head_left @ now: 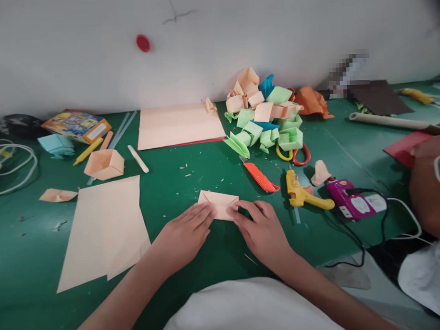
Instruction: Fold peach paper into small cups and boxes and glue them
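A small peach sheet of paper, folded into a flat rectangle (224, 205), lies on the green table in front of me, with crease lines across its upper part. My left hand (188, 231) has its fingers pressed together on the left end of the folded paper. At the right end, my right hand (260, 228) grips the edge with bent fingers and thumb. Left of my hands are loose peach sheets (99, 232) and an open folded paper box (105, 165). Beyond my right hand lie a red-orange utility knife (261, 177) and a yellow glue gun (303, 192).
Folded green and peach paper pieces (255, 130) are heaped near the wall, by scissors (302, 155). A purple power adapter (351, 199) with cords sits right, near another person's arm (432, 186). A peach sheet stack (178, 125), white stick (138, 158) and colourful box (76, 125) lie further back.
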Action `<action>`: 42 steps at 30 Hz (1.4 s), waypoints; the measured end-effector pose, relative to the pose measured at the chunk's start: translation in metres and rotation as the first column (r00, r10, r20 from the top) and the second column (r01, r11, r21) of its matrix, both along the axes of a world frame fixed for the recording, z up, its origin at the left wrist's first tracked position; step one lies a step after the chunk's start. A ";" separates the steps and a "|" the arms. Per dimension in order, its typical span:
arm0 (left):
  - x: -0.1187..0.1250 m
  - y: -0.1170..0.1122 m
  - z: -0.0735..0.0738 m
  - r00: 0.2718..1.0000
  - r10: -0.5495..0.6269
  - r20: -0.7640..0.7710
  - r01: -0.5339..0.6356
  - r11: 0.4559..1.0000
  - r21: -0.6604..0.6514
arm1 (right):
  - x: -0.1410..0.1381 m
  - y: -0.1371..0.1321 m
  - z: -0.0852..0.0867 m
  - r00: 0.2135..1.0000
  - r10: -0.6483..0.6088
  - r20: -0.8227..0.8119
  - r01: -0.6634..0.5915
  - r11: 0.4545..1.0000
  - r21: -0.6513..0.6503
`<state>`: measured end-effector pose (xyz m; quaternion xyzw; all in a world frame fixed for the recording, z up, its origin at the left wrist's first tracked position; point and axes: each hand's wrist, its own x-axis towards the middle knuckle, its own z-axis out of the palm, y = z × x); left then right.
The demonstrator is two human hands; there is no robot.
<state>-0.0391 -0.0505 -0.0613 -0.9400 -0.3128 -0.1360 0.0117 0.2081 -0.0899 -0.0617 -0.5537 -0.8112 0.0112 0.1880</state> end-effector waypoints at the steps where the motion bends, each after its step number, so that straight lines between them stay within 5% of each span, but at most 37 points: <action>1: 0.000 -0.001 0.000 1.000 0.001 -0.022 -0.002 1.000 -0.021 | 0.000 -0.001 0.000 1.000 -0.003 0.017 0.003 1.000 -0.007; 10: 0.005 0.005 0.001 0.998 0.024 -0.053 -0.021 0.998 0.055 | 0.003 0.005 0.001 0.997 0.030 0.074 -0.025 0.998 -0.066; 21: 0.021 0.032 0.005 0.984 0.170 0.047 -0.176 0.958 0.227 | -0.001 0.068 0.006 0.966 0.187 0.176 -0.187 0.982 -0.017; 26: 0.027 0.024 0.001 0.973 0.230 0.006 -0.223 0.939 0.261 | -0.004 0.059 0.000 0.990 0.068 0.127 -0.070 0.997 0.012; 35: 0.027 0.006 -0.005 0.950 0.297 -0.092 -0.296 0.955 0.025 | -0.010 0.033 0.005 0.986 0.017 0.164 0.007 0.989 -0.147; 42: 0.024 0.004 -0.004 0.954 0.282 -0.098 -0.287 0.957 -0.039 | -0.009 0.026 0.007 0.978 0.079 0.194 -0.044 0.983 -0.179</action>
